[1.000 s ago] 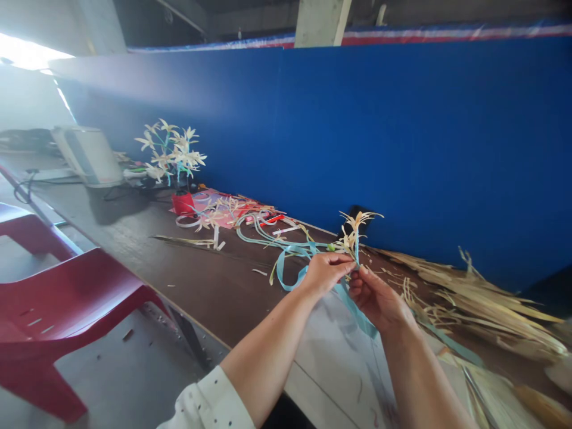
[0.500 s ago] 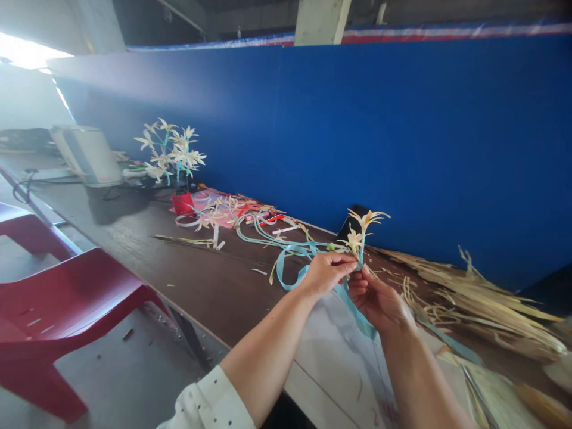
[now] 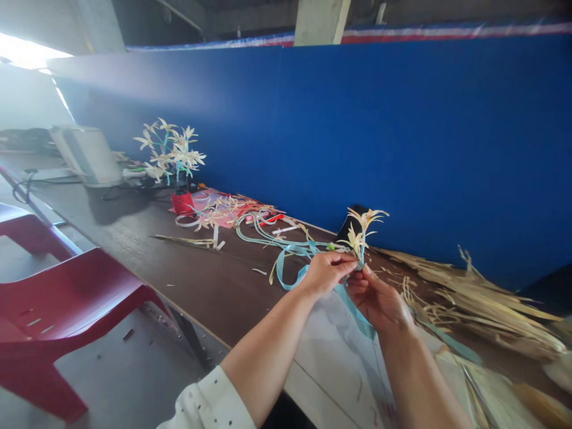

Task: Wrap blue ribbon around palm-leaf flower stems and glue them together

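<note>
My left hand (image 3: 329, 272) and my right hand (image 3: 378, 296) meet over the table, fingertips pinched on the stem of a handmade flower sprig (image 3: 364, 221). The sprig stands upright above my fingers, with pale cream petals in two blooms and a light blue wrapped stem. Light blue ribbon (image 3: 357, 313) hangs below my hands, and a loop of blue ribbon (image 3: 281, 268) lies to their left. My fingers cover the lower end of the stem, so its join with the ribbon is hidden.
Dried pale leaf strips (image 3: 482, 292) spread over the table's right side. Farther left are a red pot (image 3: 182, 204) holding finished flowers (image 3: 172, 149), scraps on pink paper (image 3: 214, 199) and a white appliance (image 3: 89, 155). A red chair (image 3: 84, 292) stands left. A blue partition (image 3: 402, 131) rises behind.
The flower sprig has turned slightly in my fingers, its blooms shifting a little to the left. Both hands stay in nearly the same place.
</note>
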`<state>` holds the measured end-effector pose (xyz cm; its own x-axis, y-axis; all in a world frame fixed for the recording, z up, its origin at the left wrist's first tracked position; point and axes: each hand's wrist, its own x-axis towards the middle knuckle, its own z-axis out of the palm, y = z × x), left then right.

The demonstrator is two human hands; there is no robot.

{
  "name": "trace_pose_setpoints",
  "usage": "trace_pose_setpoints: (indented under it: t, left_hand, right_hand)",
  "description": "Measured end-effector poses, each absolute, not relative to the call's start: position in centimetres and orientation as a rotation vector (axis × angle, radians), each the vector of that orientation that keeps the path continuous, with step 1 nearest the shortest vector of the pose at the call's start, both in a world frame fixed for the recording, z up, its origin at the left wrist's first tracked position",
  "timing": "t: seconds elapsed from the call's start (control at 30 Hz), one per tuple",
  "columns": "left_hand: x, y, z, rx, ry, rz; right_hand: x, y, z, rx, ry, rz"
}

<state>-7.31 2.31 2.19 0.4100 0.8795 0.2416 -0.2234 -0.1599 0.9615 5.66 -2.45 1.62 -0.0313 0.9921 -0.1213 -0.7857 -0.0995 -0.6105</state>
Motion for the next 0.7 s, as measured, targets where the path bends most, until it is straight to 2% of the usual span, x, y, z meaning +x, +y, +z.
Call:
trace_pose_setpoints:
  t: [0.43, 0.7]
  left_hand:
    - [-7.14, 1.89, 2.67, 1.319, 0.672, 1.06]
    - [-7.38, 2.07, 2.59, 1.324, 0.569, 1.013]
  right_hand:
    - [5.48, -2.66, 1.36, -0.65, -0.668, 1.44]
    - [5.72, -2.74, 1.49, -0.645, -0.67, 1.562]
